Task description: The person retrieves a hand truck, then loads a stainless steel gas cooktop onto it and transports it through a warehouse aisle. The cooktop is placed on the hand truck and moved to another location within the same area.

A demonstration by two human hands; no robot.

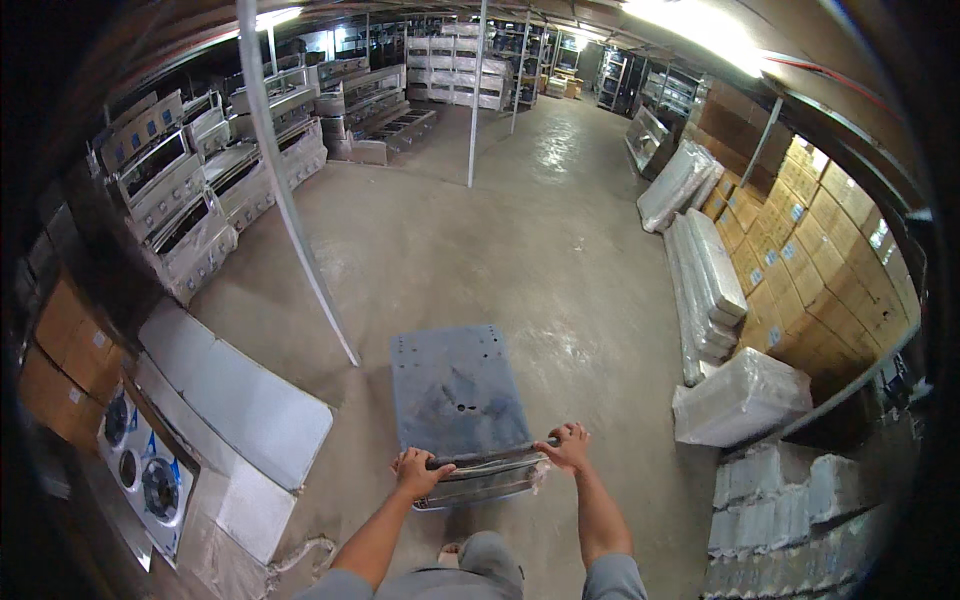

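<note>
Presently, the left hand (417, 473) and right hand (568, 449) grip opposite ends of the dark handle (497, 456) on the grey platform cart (465, 385), near centre, apparently a pushing step, calling for even two-handed pressure.

Left hand (415, 472) and right hand (567, 447) grip the near bar (495, 453) of a grey platform cart (460, 375); cartons (795, 255) stacked along the floor's (420, 240) right edge.
</note>
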